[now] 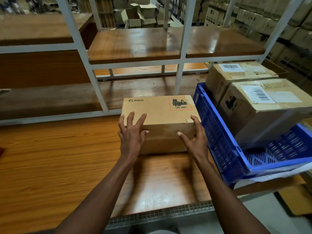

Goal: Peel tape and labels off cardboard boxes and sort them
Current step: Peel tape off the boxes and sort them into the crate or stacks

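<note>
hands: we see the left hand (132,130) spread flat on the box top near its left front corner, fingers straight, thumb on the front face; the right hand (195,134) cups the right front corner, fingers bent over the edge, thumb on the front face. Neither has lifted it, as far as we can tell.
box: PICO cardboard box (158,114) sits on the desk (59,149), directly ahead of both hands, long axis left to right across us.
nearer hand: about equal; each hand takes one end.
key relation: we judge the next move is a turn or pull toward us to find tape; top shows only printed marks, a small tape scrap near the right hand.
crate: blue crate (217,132) just right of the box, very close to it.
crate contents: two labelled boxes (263,107), white barcode labels still on.
behind: white shelf frame (94,76) with wooden shelves.
progress: early, we judge.
</note>
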A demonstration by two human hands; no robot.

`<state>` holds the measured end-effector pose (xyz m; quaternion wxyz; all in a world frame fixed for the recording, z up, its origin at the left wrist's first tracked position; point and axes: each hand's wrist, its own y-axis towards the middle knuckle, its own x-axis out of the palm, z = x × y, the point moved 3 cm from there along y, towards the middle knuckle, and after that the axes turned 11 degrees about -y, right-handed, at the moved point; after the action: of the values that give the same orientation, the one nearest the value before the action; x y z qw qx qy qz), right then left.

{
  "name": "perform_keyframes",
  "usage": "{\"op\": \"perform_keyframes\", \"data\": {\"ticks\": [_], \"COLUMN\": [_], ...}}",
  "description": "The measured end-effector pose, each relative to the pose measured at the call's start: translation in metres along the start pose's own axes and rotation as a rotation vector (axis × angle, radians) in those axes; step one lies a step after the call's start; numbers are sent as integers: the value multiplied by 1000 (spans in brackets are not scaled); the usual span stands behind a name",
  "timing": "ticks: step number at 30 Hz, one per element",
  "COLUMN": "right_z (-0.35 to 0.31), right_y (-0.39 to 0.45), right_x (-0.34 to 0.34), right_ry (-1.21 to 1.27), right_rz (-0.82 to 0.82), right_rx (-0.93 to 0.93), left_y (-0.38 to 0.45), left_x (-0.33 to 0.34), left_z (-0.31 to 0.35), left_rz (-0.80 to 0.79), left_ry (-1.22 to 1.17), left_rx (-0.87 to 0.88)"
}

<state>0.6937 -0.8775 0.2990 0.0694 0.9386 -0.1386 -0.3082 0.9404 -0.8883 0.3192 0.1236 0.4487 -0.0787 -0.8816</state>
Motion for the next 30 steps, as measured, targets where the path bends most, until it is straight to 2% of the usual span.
{"op": "perform_keyframes", "data": {"ticks": [4, 10, 12, 17, 20, 24, 27, 30], "right_z": [-15, -47, -50, -37, -26, -20, -21, -36], "right_y": [11, 39, 49, 72, 77, 77, 84, 88], "right_x": [-11, -32, -28, -2, 18, 27, 32, 41], "right_ry": [-99, -388, -408, -461, -464, -477, -617, -801], "right_rz": [115, 74, 31, -127, -256, -304, -373, -551], "right_rx": [74, 95, 124, 156, 162, 200, 161, 36], "left_y": [3, 25, 33, 49, 48, 50, 61, 73], "left_x": [-14, -35, -33, 0, 14, 32, 39, 43], "left_z": [3, 22, 24, 4, -9, -22, -25, -22], "left_rz": [87, 82, 46, -193, -179, -210, -245, -280], "left_ry": [-115, -143, -122, -3, -80, -97, -84, -2], "left_rx": [61, 32, 12, -10, -38, -87, -94, -80]}}
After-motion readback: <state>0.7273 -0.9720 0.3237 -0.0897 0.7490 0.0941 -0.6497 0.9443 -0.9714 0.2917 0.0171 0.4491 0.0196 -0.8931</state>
